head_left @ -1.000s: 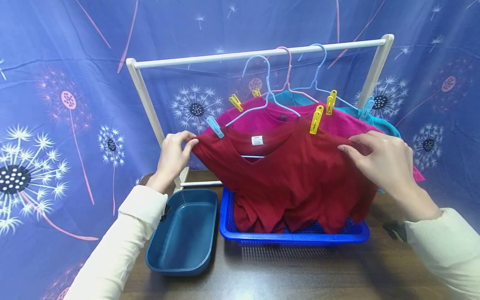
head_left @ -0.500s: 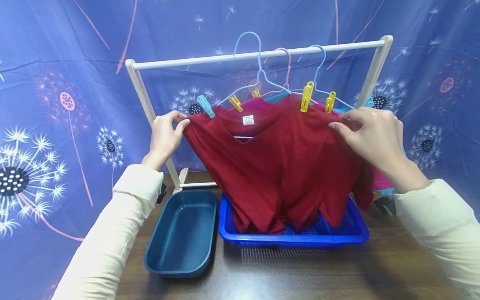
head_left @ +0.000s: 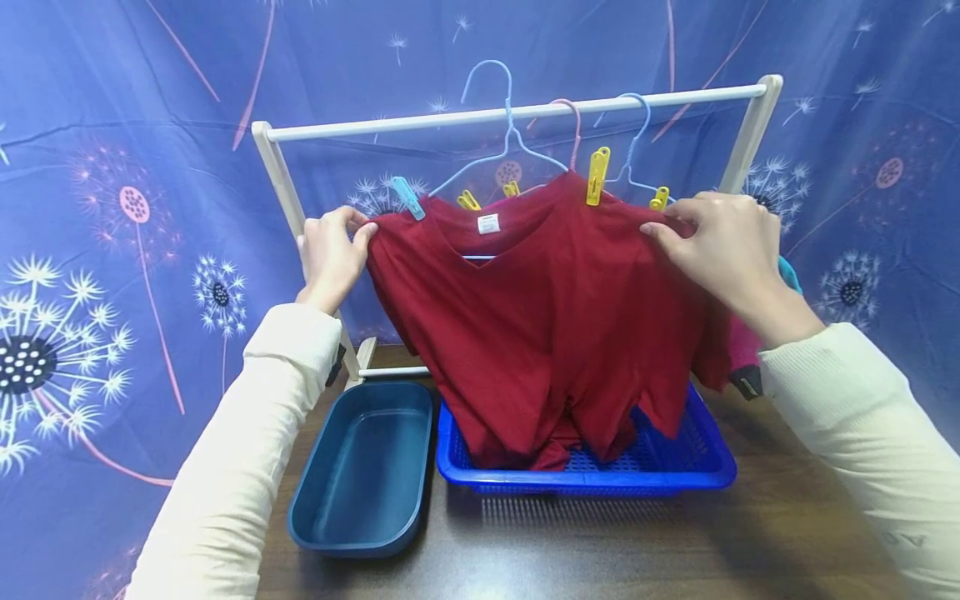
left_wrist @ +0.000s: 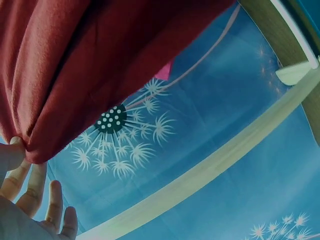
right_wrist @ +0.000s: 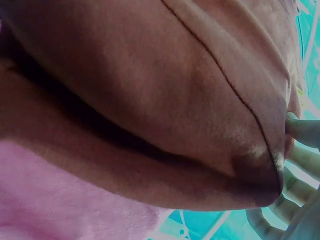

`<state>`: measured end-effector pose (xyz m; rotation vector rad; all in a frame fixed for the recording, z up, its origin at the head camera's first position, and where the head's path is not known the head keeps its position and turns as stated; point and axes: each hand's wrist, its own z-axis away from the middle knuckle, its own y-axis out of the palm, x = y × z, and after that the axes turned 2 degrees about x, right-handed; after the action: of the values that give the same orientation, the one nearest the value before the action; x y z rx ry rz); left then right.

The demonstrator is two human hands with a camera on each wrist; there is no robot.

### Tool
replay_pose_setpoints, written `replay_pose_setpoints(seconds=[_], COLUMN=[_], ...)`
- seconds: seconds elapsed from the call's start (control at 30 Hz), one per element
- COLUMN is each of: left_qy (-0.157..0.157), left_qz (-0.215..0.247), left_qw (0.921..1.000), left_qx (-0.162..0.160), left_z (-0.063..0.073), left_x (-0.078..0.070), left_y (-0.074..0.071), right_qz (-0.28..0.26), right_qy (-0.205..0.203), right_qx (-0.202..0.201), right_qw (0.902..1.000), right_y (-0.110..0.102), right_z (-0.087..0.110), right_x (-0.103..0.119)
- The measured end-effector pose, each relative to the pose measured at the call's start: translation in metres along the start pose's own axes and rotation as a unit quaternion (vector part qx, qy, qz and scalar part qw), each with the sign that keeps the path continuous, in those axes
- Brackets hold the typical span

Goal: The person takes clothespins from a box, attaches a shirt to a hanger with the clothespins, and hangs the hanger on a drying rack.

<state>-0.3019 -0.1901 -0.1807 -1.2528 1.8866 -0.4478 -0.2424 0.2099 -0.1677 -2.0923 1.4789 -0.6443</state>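
A dark red V-neck T-shirt [head_left: 495, 333] hangs on a light blue hanger [head_left: 510, 137], stretched out between my two hands. My left hand [head_left: 327, 254] pinches its left shoulder between thumb and fingers; the left wrist view shows the cloth [left_wrist: 100, 65] gathered there. On the other side my right hand [head_left: 723, 246] pinches the right shoulder. A blue clothespin [head_left: 408, 198] and a yellow clothespin [head_left: 597, 177] clip the shirt to the hanger. The hook rises above the white rod [head_left: 405, 124] of a clothes rack, its tip just over the rod in the head view.
Behind the red shirt, a pink hanger [head_left: 577, 133] and another blue hanger [head_left: 639, 133] hook over the rod with pink and turquoise clothes. Below stands a blue basket [head_left: 585, 481], the shirt's hem dipping into it. A dark teal tub [head_left: 363, 475] sits left of it on the wooden table [head_left: 540, 550].
Both hands have lifted the red shirt and its hanger, drifting a little left. The hook has risen from overlapping the rod to above it. The grip on both shoulders is unchanged.
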Motion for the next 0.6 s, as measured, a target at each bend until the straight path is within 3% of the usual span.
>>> replay_pose_setpoints(seconds=[0.33,0.6], left_qy=[-0.016,-0.017], left_qz=[-0.006,-0.002], left_qw=[0.9999,0.9996], left_qx=[0.004,0.023], left_z=[0.002,0.009], left_x=[0.007,0.022], left_y=[0.008,0.02], right_qz=[0.008,0.006], right_qy=[-0.015,-0.04], right_qx=[0.005,0.019], right_qw=[0.9998,0.999], right_y=[0.004,0.016], right_z=[0.002,0.014], right_x=[0.004,0.006])
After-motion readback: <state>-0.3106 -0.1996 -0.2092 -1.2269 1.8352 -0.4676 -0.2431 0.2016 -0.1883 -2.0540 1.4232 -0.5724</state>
